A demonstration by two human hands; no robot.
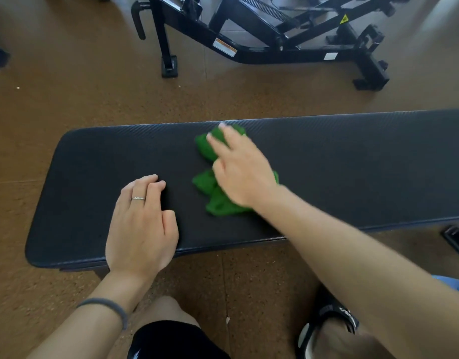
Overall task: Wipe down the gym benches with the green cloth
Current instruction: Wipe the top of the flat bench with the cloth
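A flat black padded gym bench [352, 161] runs across the middle of the view. A crumpled green cloth [210, 187] lies on its top, near the centre. My right hand [242, 172] presses down on the cloth with straight fingers, its fingertips reaching toward the bench's far edge; the hand is motion-blurred. My left hand [143, 224] rests on the bench pad to the left of the cloth, fingers loosely curled, holding nothing. A ring is on one of its fingers.
A black steel-framed gym machine [275, 42] stands on the brown speckled floor [67, 86] beyond the bench. My knees and a black sandal [334, 317] are at the bottom, close to the bench's near edge. A black foot [456, 242] of the bench shows at right.
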